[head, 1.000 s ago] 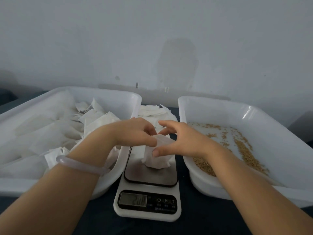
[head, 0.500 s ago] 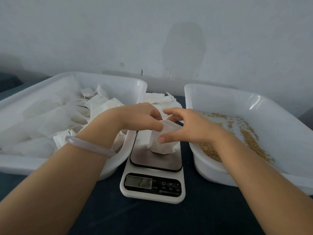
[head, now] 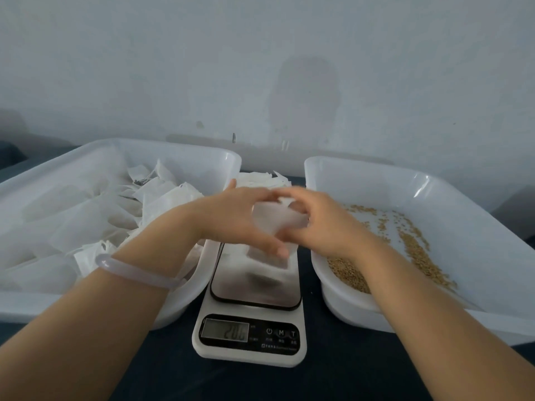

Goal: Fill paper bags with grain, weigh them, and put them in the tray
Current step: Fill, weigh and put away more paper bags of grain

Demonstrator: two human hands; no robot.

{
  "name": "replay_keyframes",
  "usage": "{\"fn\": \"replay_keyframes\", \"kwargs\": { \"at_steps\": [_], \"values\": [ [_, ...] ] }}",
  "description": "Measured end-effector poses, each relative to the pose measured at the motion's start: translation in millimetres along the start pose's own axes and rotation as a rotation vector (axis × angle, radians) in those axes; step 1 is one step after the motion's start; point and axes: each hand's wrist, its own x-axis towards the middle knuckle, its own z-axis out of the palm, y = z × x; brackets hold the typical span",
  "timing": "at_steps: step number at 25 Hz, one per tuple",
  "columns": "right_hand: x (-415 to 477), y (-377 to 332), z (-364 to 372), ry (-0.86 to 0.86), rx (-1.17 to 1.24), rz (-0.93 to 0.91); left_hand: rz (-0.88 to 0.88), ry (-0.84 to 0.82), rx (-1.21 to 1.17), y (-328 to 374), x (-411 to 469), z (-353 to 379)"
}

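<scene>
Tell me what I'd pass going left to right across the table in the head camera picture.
Tray of paper bags → kitchen scale, with both hands holding a bag above it → tray of grain.

A scale [head: 249,328] is set in the middle of the table [head: 347,377], between two trays. The left tray [head: 199,157] is filled with paper bags [head: 162,198]; grain [head: 417,256] is spread in the right tray [head: 434,192]. More loose bags [head: 260,179] are piled behind the scale. Above the scale's platform [head: 254,287], one bag [head: 275,224] is held between the left hand [head: 234,218] and the right hand [head: 324,224]. A wall [head: 260,68] is seen behind everything.
</scene>
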Motion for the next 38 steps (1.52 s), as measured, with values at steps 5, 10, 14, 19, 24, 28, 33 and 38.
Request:
{"fn": "replay_keyframes", "kwargs": {
  "at_steps": [5, 10, 14, 19, 24, 28, 33, 38],
  "values": [
    [-10, -14, -28, 0.204, 0.188, -0.164, 0.319, -0.001, -0.650, 7, 8, 7],
    [-25, -20, -50, 0.236, 0.211, -0.161, 0.194, 0.017, -0.763, 10, 13, 14],
    [-28, -23, -46, 0.259, 0.231, -0.181, 0.275, -0.213, -0.916, 15, 15, 17],
    [-25, -28, -44, 0.201, 0.174, -0.217, 0.273, -0.340, -0.982, 13, 15, 16],
    [-43, 18, -91, 0.121, -0.138, 0.131, 0.164, -0.270, -0.927, 7, 14, 18],
    [-87, 88, -117, -0.455, -0.625, 0.752, 0.126, -0.223, -1.011, 6, 18, 19],
    [-98, 110, -109, -0.326, -0.636, 0.660, 0.063, -0.154, -1.071, 6, 19, 22],
    [-95, 103, -114, -0.098, -0.682, 0.441, 0.041, -0.067, -1.011, 9, 15, 23]
  ]
}}
